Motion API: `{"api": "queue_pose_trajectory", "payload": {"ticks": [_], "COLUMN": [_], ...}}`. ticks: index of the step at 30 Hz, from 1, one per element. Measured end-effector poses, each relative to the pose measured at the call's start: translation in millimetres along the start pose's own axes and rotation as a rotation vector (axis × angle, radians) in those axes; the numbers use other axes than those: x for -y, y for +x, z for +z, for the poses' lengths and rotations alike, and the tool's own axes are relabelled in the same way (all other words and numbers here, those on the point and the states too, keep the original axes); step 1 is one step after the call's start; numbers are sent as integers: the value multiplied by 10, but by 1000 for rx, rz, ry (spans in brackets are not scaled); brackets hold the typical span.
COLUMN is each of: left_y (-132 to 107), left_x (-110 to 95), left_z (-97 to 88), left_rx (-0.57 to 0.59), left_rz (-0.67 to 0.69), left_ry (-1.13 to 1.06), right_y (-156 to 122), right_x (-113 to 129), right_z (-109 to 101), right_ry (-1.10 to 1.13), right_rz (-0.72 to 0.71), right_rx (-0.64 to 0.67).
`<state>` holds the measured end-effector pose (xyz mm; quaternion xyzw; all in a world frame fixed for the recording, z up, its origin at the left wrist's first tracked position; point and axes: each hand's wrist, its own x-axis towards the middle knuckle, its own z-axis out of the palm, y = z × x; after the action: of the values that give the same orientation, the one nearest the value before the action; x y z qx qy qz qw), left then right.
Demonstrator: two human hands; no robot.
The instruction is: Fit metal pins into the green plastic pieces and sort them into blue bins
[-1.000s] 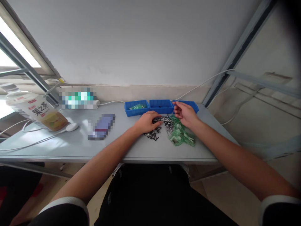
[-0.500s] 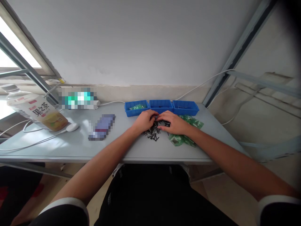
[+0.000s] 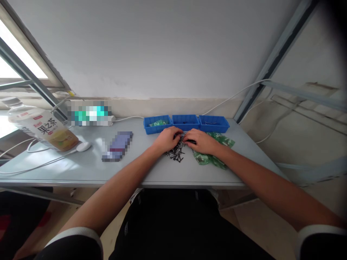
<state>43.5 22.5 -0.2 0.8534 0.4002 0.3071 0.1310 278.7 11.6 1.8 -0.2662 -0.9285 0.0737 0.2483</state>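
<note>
A loose pile of dark screws (image 3: pixel 175 154) lies on the table, some pale and metallic among them. Over its far left side my left hand (image 3: pixel 167 139) curls, fingertips bent down; whatever they pinch is hidden. My right hand (image 3: pixel 202 141) comes in from the right, fingers closed toward the thumb at the pile's edge. What is between them is too small to make out. Partly under my right wrist lies a green plastic bag (image 3: pixel 205 159) with small metal pieces visible in it.
Behind my hands stand a left blue bin (image 3: pixel 151 129) with green packets, a middle blue bin (image 3: pixel 185 126) and a right blue bin (image 3: pixel 217 129) with a few thin pieces. Farther left are a blurred phone-like object (image 3: pixel 119 146), a drink bottle (image 3: pixel 45 126) and a white cable (image 3: pixel 46 165).
My right hand's thumb and fingers have drawn closer together, and the hand has shifted slightly right. My left hand stays nearly in place at the screws.
</note>
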Motion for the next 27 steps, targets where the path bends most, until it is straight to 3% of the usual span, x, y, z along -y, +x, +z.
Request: {"api": "queue_pose_trajectory", "payload": {"ticks": [15, 27], "left_y": [-8, -8], "left_x": [-12, -66], "left_z": [-5, -25], "left_rx": [10, -25], "left_rz": [9, 83], "left_ry": [17, 22], "right_y": [-13, -15], "right_x": [-94, -64], "right_z": [1, -53], "right_ry": [-7, 19], "right_rz": [90, 267], "right_rx": [-46, -257]}}
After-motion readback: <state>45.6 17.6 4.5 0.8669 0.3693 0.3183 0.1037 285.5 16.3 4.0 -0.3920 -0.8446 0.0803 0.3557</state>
